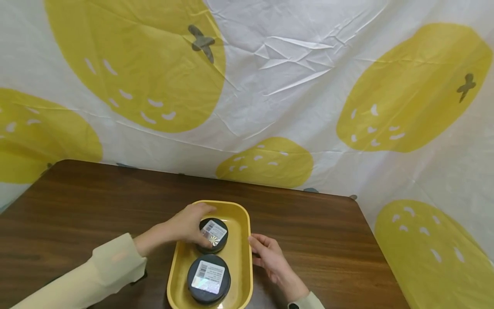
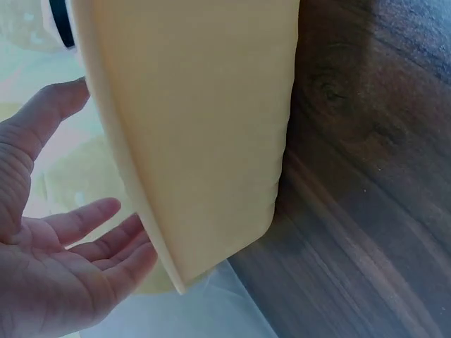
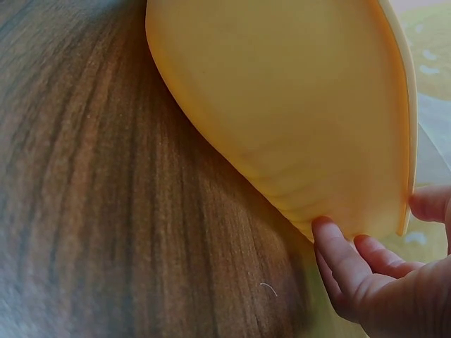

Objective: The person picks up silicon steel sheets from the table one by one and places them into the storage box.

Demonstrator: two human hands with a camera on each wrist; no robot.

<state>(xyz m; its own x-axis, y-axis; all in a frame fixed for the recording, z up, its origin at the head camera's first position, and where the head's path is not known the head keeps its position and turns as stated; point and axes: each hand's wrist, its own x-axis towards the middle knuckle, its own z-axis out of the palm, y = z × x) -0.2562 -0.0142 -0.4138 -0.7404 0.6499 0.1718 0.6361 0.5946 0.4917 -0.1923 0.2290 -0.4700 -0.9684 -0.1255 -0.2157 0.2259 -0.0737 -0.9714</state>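
Note:
A yellow rectangular tray [image 1: 242,296] with rounded corners stands on the table. Inside it lie two round black containers with white labels, the far one [image 1: 202,248] and the near one [image 1: 191,285]. My left hand [image 1: 191,225] reaches over the tray's left rim at the far container, thumb across its label and fingers toward its far edge. Seen from the left wrist, thumb and fingers are spread apart above the rim, whose wall hides the far container. On the tray's right side, my right hand [image 1: 272,259] touches the rim with its thumb, the other fingers against the outer wall [image 3: 282,91].
The dark wood table [image 1: 316,240] extends on both sides of the tray. Behind it and along the right hangs a white cloth [image 1: 301,107] printed with big yellow fruit. A light sleeve covers each forearm.

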